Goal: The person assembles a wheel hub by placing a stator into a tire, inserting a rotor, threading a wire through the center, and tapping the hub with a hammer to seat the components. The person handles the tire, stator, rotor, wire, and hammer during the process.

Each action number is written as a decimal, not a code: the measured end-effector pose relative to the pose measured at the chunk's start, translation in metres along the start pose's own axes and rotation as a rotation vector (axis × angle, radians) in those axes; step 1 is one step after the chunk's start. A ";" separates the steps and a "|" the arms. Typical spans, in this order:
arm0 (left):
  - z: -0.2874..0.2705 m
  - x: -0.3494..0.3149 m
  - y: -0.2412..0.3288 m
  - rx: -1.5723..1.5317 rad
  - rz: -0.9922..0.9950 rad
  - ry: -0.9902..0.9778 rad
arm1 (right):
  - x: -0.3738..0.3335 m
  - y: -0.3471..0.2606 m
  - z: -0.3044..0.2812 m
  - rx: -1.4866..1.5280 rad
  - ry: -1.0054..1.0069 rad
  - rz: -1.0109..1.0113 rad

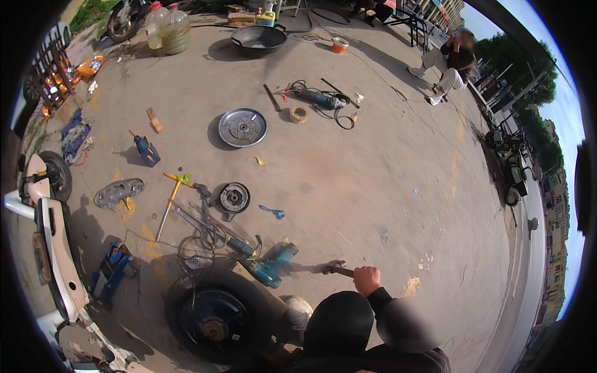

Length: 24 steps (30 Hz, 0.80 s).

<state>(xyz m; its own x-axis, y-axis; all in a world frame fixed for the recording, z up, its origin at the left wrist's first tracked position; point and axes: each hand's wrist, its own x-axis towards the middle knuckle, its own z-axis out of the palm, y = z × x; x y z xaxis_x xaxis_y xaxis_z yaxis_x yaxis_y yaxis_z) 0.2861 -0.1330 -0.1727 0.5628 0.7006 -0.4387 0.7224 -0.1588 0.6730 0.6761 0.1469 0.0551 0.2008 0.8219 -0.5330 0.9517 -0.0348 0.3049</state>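
My right hand (pixel 367 281), in a dark sleeve, is closed round the handle of a hammer (pixel 341 270) just above the ground. The metal head points left, and its shadow falls beside it. My left hand does not show. Left of my white shoe (pixel 299 313) lies a black-tyred wheel (pixel 186 339) with a dark rim and a rusty sprocket at its centre. A teal corded power tool (pixel 273 266) rests beside the tyre. Dark rounded shapes and a blurred patch cover the lower middle, hiding part of my right arm.
A T-handled wrench (pixel 166 208), a round hub part (pixel 234 198) and a blue jack (pixel 114 268) lie left. Farther off are a metal disc (pixel 242 128), an angle grinder (pixel 318 97) and a black basin (pixel 259 40). A scooter (pixel 59 261) stands left; a person (pixel 457 59) sits far right.
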 end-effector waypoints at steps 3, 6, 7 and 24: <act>-0.030 0.020 0.015 -0.078 -0.028 -0.562 | 0.005 -0.012 0.008 -0.006 -0.012 0.001; -0.043 0.027 0.020 -0.094 0.011 -0.686 | -0.001 -0.018 0.020 -0.035 -0.020 0.034; -0.045 0.026 0.022 -0.096 0.028 -0.717 | -0.003 -0.020 0.025 -0.053 -0.037 0.048; -0.053 -0.030 0.060 0.115 0.029 -0.440 | -0.037 -0.044 0.174 0.362 0.058 0.107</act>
<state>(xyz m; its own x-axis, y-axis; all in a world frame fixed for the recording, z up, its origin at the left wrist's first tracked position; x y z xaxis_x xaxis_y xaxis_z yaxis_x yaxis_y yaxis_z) 0.2908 -0.1267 -0.0878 0.6825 0.3361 -0.6490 0.7299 -0.2675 0.6290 0.6670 0.0190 -0.0760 0.2999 0.8332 -0.4646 0.9485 -0.3123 0.0522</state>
